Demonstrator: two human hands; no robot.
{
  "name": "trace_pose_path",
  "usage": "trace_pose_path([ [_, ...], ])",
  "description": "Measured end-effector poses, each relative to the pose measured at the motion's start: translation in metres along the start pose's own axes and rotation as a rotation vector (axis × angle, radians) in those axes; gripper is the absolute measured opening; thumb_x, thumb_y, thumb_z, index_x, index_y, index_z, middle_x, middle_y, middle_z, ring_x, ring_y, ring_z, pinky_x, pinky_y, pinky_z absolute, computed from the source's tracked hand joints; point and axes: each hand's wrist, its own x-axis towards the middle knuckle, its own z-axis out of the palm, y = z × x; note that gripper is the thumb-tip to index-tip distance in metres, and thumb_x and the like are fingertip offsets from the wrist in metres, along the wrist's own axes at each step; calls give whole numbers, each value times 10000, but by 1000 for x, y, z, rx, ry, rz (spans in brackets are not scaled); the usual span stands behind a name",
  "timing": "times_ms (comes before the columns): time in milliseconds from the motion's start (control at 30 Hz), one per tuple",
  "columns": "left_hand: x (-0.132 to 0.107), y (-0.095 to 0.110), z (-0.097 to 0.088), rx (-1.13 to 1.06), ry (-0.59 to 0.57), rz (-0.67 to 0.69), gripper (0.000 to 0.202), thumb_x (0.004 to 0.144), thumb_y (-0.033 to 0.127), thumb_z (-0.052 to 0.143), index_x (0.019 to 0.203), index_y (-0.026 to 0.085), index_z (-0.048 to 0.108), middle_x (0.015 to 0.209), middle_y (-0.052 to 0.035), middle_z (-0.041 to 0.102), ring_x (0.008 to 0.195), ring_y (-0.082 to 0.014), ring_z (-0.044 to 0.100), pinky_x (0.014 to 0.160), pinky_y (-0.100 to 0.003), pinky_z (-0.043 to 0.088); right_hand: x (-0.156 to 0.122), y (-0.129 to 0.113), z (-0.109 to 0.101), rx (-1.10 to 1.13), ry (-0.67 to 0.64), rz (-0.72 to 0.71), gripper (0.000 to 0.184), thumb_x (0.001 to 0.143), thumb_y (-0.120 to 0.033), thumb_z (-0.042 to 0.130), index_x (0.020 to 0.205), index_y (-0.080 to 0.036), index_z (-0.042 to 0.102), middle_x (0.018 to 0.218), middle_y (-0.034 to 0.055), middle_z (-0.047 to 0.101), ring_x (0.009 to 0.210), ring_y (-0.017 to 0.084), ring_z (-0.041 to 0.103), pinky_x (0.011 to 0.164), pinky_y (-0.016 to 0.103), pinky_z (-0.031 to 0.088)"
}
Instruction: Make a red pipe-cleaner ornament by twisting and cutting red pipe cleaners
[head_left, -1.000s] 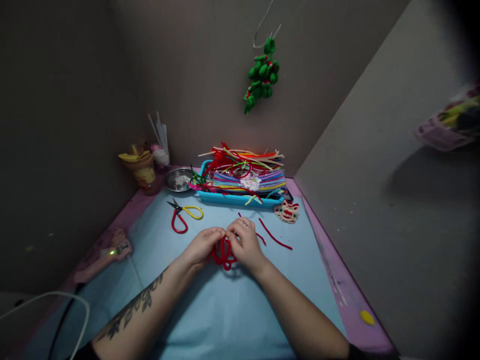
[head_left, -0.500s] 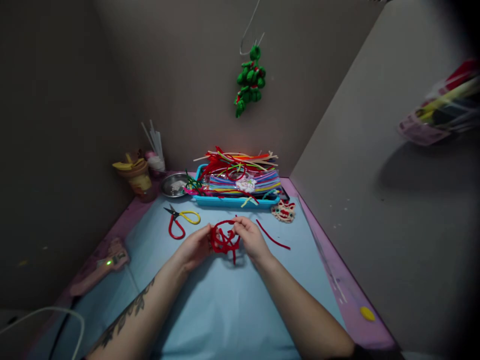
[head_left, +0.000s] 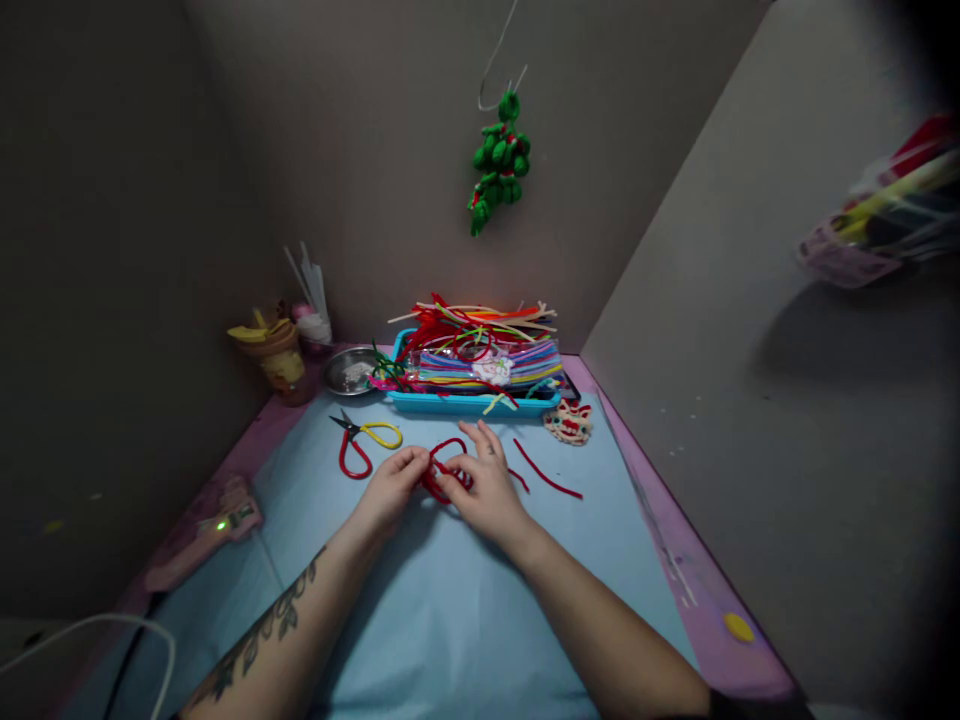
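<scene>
A red pipe cleaner shape (head_left: 450, 443), bent into a ring with crossing strands, is held just above the blue table cover (head_left: 450, 620). My left hand (head_left: 399, 478) pinches its left side. With thumb and index finger, my right hand (head_left: 484, 488) grips strands near the middle, its other fingers stretched out beyond. Part of the shape is hidden behind the right hand. Two loose red pipe cleaners (head_left: 547, 474) lie to the right; the shorter is partly behind my fingers. Scissors (head_left: 360, 440) with one red and one yellow handle lie open at the left.
A blue tray (head_left: 472, 403) of colourful pipe cleaners stands at the back. Beside it are a metal dish (head_left: 352, 372) and a beige-red pipe cleaner piece (head_left: 568, 424). A pink glue gun (head_left: 202, 545) with a green light lies left. A green ornament (head_left: 501, 160) hangs above.
My right hand has moved across the front of the red shape to its middle, fingers extending away. The shape has turned, and a short red pipe cleaner shows beside the right hand.
</scene>
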Motion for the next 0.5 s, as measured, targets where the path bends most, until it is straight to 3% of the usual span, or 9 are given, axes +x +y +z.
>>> trace_pose_path([
  [100, -1, 1, 2, -56, -34, -8, 319, 695, 441, 723, 720, 154, 587, 639, 8, 581, 584, -114, 499, 597, -235, 376, 0, 1, 6, 75, 69, 80, 147, 792, -191, 614, 649, -211, 642, 1283, 94, 561, 1293, 285, 397, 1054, 502, 331],
  [200, -3, 3, 4, -138, -84, -48, 295, 687, 397, 746, 796, 149, 629, 643, 6, 587, 577, -111, 501, 597, -237, 377, 1, 1, 6, 185, 154, 188, 162, 794, -186, 598, 635, -209, 620, 1156, 98, 623, 1132, 252, 533, 1006, 448, 386],
  [300, -3, 3, 5, -157, -87, -46, 290, 727, 410, 710, 847, 154, 647, 617, 21, 556, 560, -108, 472, 569, -232, 354, 0, -2, 6, 239, 156, 214, 155, 789, -199, 608, 634, -209, 615, 1096, 91, 639, 1063, 238, 569, 975, 411, 406],
  [433, -3, 4, 4, -21, -85, 17, 313, 763, 441, 664, 670, 148, 609, 564, 23, 518, 532, -100, 422, 549, -234, 319, -2, -6, 9, 238, 141, 198, 153, 775, -190, 619, 624, -211, 613, 1055, 85, 643, 1039, 234, 576, 952, 394, 413],
  [500, -3, 4, 3, 20, -78, 22, 293, 749, 423, 673, 674, 143, 627, 564, 15, 532, 544, -107, 433, 560, -239, 325, -3, -7, 10, 235, 141, 189, 154, 772, -179, 618, 621, -209, 615, 1054, 86, 641, 1038, 234, 575, 947, 393, 414],
])
